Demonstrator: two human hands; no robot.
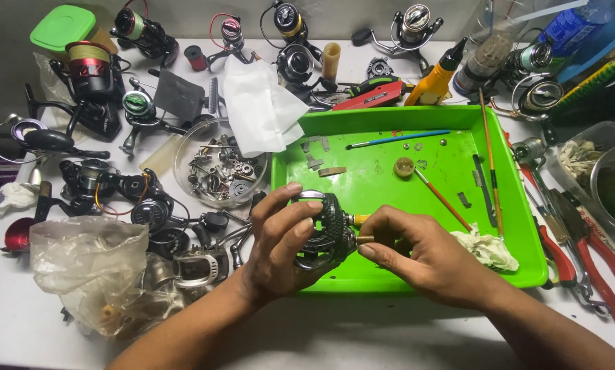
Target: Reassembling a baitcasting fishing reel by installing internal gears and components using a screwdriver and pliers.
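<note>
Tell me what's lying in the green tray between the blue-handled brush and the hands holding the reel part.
In the head view, between the blue-handled brush and the hands, a small round amber cap and a few flat metal bits lie on the green tray.

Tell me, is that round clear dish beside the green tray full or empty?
Partly filled: the clear dish holds a loose pile of small metal parts across its bottom, well below the rim.
</note>
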